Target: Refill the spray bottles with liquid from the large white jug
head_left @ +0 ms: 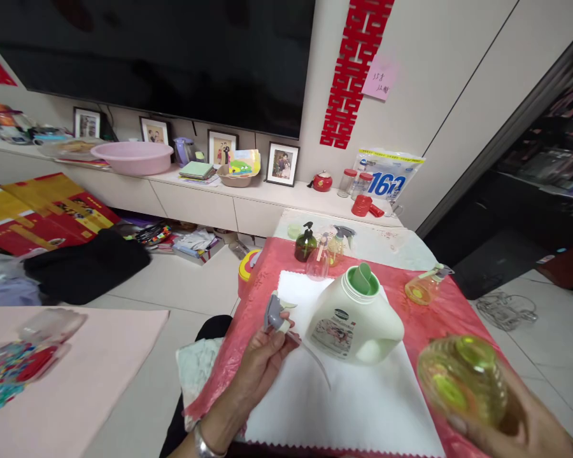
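My left hand (262,366) pinches a grey trigger spray head (273,313), its thin tube curving down over the white mat (358,404). At the lower right, my right hand (530,413) is wrapped round a clear ribbed bottle (463,381) with yellowish liquid inside; it is tilted and blurred. Between my hands, a pale green detergent jug (334,327) stands uncapped on the mat, a green spout showing in its mouth (363,280). Behind it are a dark green pump bottle (306,245), a clear pinkish bottle (319,262) and a yellowish spray bottle (337,248).
Another spray bottle (423,287) with yellow liquid stands on the red tablecloth (405,318) to the right. A low cabinet (205,207) at the back carries photo frames, a pink basin (134,159) and jars. A pink-topped table (100,356) with colourful pieces is at left.
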A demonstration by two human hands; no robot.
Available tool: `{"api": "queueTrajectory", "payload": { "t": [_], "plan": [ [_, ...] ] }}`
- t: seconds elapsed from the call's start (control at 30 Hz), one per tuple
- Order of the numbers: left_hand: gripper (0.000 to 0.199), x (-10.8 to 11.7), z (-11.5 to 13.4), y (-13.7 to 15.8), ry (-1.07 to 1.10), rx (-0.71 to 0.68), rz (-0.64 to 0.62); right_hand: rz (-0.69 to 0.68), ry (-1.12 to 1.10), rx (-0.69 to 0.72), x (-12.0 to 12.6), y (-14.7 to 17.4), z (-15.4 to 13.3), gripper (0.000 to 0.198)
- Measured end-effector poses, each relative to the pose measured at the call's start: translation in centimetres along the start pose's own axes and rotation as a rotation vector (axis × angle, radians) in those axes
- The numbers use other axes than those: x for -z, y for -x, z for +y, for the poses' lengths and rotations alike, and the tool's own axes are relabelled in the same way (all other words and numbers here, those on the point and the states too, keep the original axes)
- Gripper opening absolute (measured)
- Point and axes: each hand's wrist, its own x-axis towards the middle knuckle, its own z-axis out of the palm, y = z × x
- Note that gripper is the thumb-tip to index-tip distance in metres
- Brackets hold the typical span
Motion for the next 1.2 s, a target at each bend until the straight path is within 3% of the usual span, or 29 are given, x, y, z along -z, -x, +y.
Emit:
{"api": "queueTrajectory", "payload": {
  "t": [0.07,0.23,0.5,0.9,1.2],
  "plan": [
    [0.044,1.0,-1.7,-0.2,-0.020,0.000,0.000,0.085,0.210,0.193,1.2,-2.3,-2.4,0.104],
    [0.044,3.3,-4.2,-1.0,-0.049,0.014,0.043,0.078,0.568,0.607,1.2,-5.5,-8.3,0.077],
    [0.044,4.6,-4.5,-1.5,0.004,0.061,0.012,0.075,0.933,1.038,0.0,-7.8,-11.7,0.060],
    [0.043,4.2,-4.4,-1.3,0.008,0.074,0.038,0.053,1.171,1.224,-0.5,-9.5,-13.8,0.055],
    [0.042,4.1,-4.1,-1.3,-0.001,0.083,0.027,0.053,1.267,1.238,-1.0,-9.5,-15.1,0.049]
  ]
}}
